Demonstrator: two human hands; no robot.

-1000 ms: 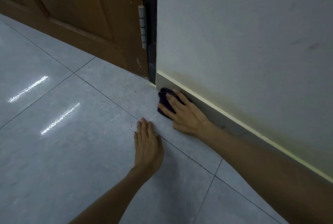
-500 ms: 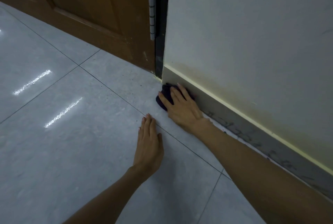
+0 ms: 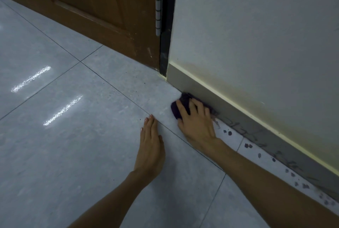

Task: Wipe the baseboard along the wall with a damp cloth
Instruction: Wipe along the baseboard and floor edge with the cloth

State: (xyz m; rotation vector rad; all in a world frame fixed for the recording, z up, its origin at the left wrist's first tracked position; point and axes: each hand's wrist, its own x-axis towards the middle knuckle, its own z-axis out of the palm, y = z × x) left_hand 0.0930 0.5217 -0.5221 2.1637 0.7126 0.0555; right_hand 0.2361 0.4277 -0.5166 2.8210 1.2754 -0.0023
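A grey baseboard (image 3: 185,81) with a cream top strip runs along the foot of the white wall, from the door frame down to the lower right. My right hand (image 3: 197,123) presses a dark purple cloth (image 3: 180,104) against the baseboard where it meets the floor. Most of the cloth is under my fingers. Wet streaks mark the baseboard to the right of my hand. My left hand (image 3: 150,145) lies flat on the floor tile, fingers together, a little left of the cloth and holding nothing.
A brown wooden door (image 3: 102,13) with a metal hinge (image 3: 158,9) and a black frame (image 3: 167,26) stands at the baseboard's far end. Glossy grey floor tiles (image 3: 73,145) fill the left. Small dark wet spots (image 3: 247,145) dot the floor along the baseboard.
My right hand and the cloth have slid along the baseboard away from the door frame, leaving wet streaks. My left hand has stayed flat on the floor.
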